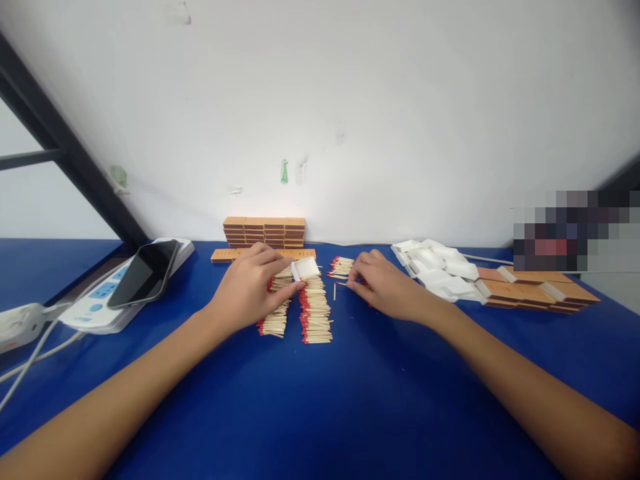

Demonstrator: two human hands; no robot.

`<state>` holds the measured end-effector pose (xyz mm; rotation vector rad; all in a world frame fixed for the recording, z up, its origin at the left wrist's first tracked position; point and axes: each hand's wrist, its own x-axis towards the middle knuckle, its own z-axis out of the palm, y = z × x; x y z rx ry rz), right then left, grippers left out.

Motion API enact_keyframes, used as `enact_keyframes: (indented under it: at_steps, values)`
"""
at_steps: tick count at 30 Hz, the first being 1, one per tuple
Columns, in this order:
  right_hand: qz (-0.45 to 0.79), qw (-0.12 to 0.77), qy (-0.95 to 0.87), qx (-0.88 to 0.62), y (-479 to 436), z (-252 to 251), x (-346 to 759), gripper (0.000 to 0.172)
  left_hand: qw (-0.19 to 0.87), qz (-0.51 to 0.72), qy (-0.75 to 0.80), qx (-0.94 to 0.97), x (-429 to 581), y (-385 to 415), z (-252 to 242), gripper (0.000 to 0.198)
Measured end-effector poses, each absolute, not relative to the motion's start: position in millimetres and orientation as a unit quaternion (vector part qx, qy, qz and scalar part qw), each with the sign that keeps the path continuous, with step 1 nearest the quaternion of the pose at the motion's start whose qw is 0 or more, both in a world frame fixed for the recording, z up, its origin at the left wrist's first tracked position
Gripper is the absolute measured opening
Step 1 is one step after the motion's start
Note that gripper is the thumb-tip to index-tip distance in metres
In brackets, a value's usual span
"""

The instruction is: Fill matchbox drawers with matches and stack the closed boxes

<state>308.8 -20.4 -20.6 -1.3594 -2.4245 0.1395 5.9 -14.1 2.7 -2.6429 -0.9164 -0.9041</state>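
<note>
My left hand (253, 283) is curled over the matches, its fingers at the left end of a small white matchbox tray (306, 268), which it grips. The tray sits tilted above a long row of red-headed matches (316, 313). Another row of matches (275, 320) lies partly hidden under that hand. My right hand (380, 283) pinches a single match (341, 284) between thumb and fingertips, its red head pointing left. Just below is a loose match (335, 292) on the table. Beyond the fingertips lies a smaller pile of matches (342, 267).
Stacked matchboxes (264, 231) stand against the wall, with a lower row (223, 255) before them. At right are a heap of white trays (437, 267) and matchbox sleeves (525, 293). A phone (145, 273) rests on a power strip (95, 307) at left, all on a blue table (320, 413).
</note>
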Motion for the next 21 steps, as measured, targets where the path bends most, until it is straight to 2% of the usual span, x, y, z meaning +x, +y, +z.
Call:
enact_keyframes:
  at_steps: [4, 7, 13, 21]
  values:
    - [0.000, 0.198, -0.815, -0.544, -26, -25, 292, 0.021, 0.098, -0.308, -0.310, -0.894, 6, -14, 2, 0.035]
    - [-0.024, 0.179, -0.796, -0.578, -31, -26, 283, 0.027, 0.102, -0.309, -0.308, -0.894, 6, -13, 1, 0.036]
    - [-0.001, 0.165, -0.776, -0.608, -37, -22, 273, 0.038, 0.103, -0.309, -0.304, -0.895, 6, -14, 1, 0.037]
    - [0.011, 0.155, -0.790, -0.593, -40, -22, 270, 0.020, 0.099, -0.311, -0.300, -0.896, 7, -14, 0, 0.035]
